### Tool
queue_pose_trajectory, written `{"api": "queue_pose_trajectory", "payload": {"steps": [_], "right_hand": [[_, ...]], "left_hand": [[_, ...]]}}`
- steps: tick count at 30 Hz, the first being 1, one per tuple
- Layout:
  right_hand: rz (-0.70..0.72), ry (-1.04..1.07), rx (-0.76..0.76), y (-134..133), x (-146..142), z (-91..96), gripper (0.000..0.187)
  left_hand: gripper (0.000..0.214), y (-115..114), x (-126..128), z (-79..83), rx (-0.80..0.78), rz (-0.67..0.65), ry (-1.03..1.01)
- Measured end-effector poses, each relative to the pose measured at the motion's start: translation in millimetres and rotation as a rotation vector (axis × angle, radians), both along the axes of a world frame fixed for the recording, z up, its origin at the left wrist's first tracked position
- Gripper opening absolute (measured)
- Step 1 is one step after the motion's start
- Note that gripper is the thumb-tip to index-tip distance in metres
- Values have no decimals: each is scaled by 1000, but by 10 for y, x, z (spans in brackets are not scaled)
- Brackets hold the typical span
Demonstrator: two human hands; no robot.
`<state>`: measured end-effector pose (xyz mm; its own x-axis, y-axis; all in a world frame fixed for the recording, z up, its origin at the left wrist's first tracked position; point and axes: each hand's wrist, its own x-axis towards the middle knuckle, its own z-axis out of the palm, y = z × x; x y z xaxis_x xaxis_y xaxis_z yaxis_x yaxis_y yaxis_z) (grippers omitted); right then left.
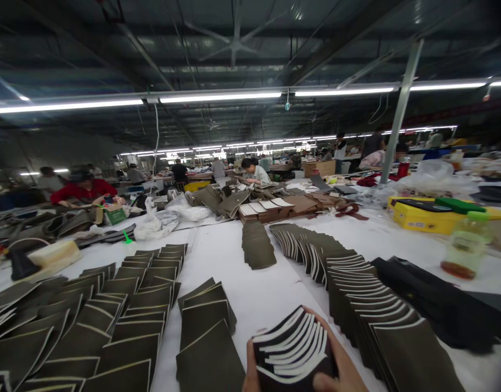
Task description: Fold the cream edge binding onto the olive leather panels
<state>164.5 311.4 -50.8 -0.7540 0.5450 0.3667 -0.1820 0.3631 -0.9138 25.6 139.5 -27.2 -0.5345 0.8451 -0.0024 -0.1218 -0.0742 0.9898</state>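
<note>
Both my hands grip one fanned stack of dark olive pieces with white edges [293, 348] at the bottom middle of the view. My left hand [249, 370] clasps its left side, with only the thumb and part of the palm showing. My right hand [342, 365] wraps round its right side and lower edge. The stack is held just above the white table [258, 294]. A long overlapping row of the same pieces [368, 305] lies just right of my hands, and shorter rows [205, 332] lie to the left.
More overlapping rows of dark pieces [111, 310] cover the left of the table. A small pile [256, 245] lies further back, black material [434, 305] at the right, a plastic jar [465, 245], a yellow box [422, 218]. Other people work at tables behind.
</note>
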Motion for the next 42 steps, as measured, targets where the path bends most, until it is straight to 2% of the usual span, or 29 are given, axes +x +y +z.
{"api": "queue_pose_trajectory", "payload": {"steps": [3,5,8,11,15,18,20,25,28,30,33,34,36,39,42], "right_hand": [[-56,37,19,156,-407,447,103],[-90,63,52,365,-723,694,97],[-148,98,101,809,-1242,841,95],[-239,75,144,1237,-1733,685,90],[-365,-32,178,1532,-2101,176,82],[-392,-67,237,1587,-2125,-142,90],[-396,-68,290,1594,-2090,-235,94],[-448,-54,396,1546,-2023,-227,93],[-476,-40,434,1484,-1958,-207,94],[-484,-37,438,1442,-1886,-188,93],[-493,-29,426,1346,-1760,-104,92],[-499,-21,421,1283,-1717,-54,90],[-490,-8,411,1069,-1633,74,81],[-305,-43,405,508,-1524,287,52],[18,-121,400,-173,-1483,403,25]], "left_hand": [[105,226,-305,294,129,-27,69],[107,462,-590,493,208,-45,106],[105,895,-1070,696,248,-77,197],[106,1315,-1481,674,183,6,238],[103,1673,-1760,367,-21,180,259],[96,1759,-1786,165,-106,202,284],[90,1759,-1760,115,-134,201,310],[78,1685,-1606,239,-182,190,408],[74,1547,-1452,388,-218,217,483],[69,1346,-1364,502,-233,228,539],[44,821,-1304,680,-247,221,614],[35,592,-1299,729,-263,241,631],[31,93,-1289,779,-321,333,655],[32,-616,-1221,663,-436,497,657],[41,-1074,-1051,358,-565,558,641]]}}
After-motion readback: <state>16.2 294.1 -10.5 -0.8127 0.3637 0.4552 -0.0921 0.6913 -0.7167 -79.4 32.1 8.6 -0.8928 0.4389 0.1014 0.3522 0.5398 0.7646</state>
